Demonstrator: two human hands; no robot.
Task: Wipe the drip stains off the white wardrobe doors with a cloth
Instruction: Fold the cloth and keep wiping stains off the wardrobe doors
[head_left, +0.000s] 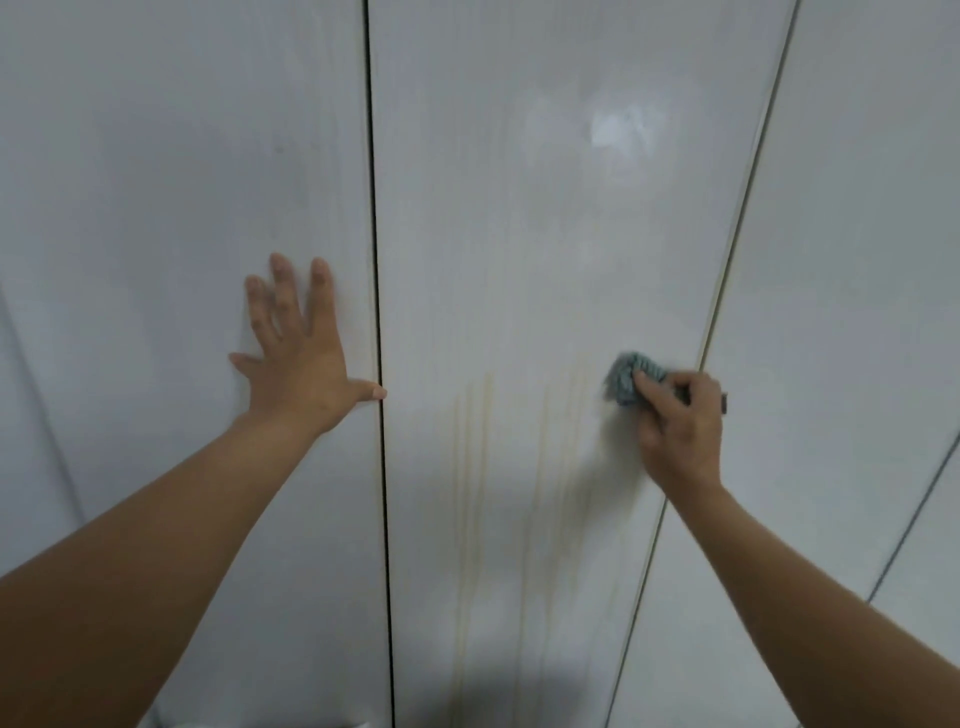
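White wardrobe doors fill the view. The middle door (519, 260) carries several pale yellow drip stains (485, 467) running down its lower half. My right hand (680, 426) grips a bunched grey-blue cloth (626, 382) and presses it against the middle door near its right edge, to the right of the stains. My left hand (296, 353) lies flat on the left door (182, 208) with fingers spread, its thumb at the dark gap between the doors.
A dark vertical gap (376, 312) separates the left and middle doors. A thinner seam (727, 291) divides the middle door from the right door (857, 260). A bright light reflection (621, 127) shows high on the middle door.
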